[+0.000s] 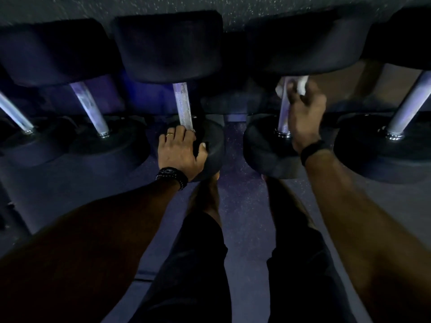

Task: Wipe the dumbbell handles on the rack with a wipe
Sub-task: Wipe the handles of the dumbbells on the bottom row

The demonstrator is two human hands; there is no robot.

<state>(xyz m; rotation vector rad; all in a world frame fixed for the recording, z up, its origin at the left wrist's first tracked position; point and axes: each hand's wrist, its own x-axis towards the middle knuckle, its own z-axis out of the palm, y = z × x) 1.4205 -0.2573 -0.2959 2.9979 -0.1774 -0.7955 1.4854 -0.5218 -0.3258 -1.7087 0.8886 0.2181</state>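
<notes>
A: Wipe position and handle axis?
B: White wipe (295,86) sat at the far end of the dumbbell handle (285,113), at 1 o'clock in view; handle ran roughly 6-to-12.
A: Fingers?
B: Right hand (306,115) curled around wipe and handle, blurred. Left hand (180,152) lay spread on the near head (210,150) of the neighbouring dumbbell, fingertips at its handle (184,106), gripping nothing.
A: Rack?
B: Rack (233,106) held a row of dumbbells.

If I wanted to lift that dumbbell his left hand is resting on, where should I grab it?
Probably the knurled steel handle between the two black heads, reaching in from above on the near side. It is narrow, textured and bare, while the head under the left hand looks too broad to curl fingers round.
</notes>
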